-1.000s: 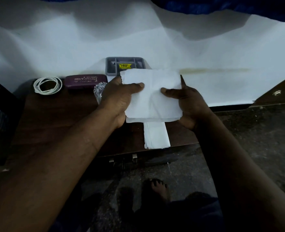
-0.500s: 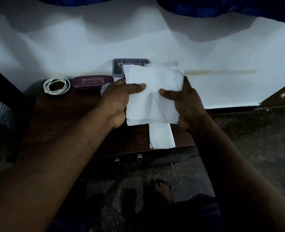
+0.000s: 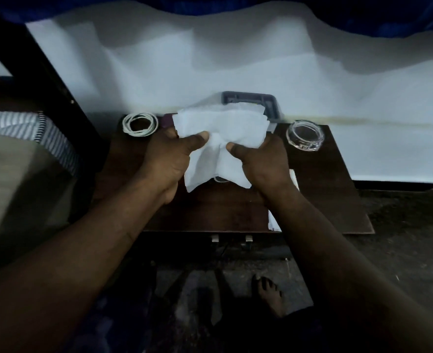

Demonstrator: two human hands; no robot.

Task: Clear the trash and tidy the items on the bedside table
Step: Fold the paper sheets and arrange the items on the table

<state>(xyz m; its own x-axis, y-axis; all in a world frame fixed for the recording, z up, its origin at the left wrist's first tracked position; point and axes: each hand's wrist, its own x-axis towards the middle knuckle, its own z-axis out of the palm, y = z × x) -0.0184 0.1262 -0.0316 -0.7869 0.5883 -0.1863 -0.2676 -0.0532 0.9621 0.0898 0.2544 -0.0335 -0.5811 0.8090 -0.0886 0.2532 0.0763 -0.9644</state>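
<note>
Both hands hold a white sheet of tissue paper (image 3: 223,138) above the dark wooden bedside table (image 3: 337,200). My left hand (image 3: 170,159) pinches its left side with the thumb on top. My right hand (image 3: 263,164) pinches its right side the same way. The paper is creased and bunching in the middle, its lower corners hanging. More white paper (image 3: 274,220) lies on the table under my right forearm, mostly hidden.
A coiled white cable (image 3: 140,124) lies at the table's back left. A purple glasses case (image 3: 168,121) is mostly hidden behind the paper. A grey tray (image 3: 251,98) stands at the back, a clear glass dish (image 3: 305,136) to the right. A bed lies left.
The flat paper has crumpled as my hands drew closer together. The view shifted, bringing the glass dish and the bed into sight.
</note>
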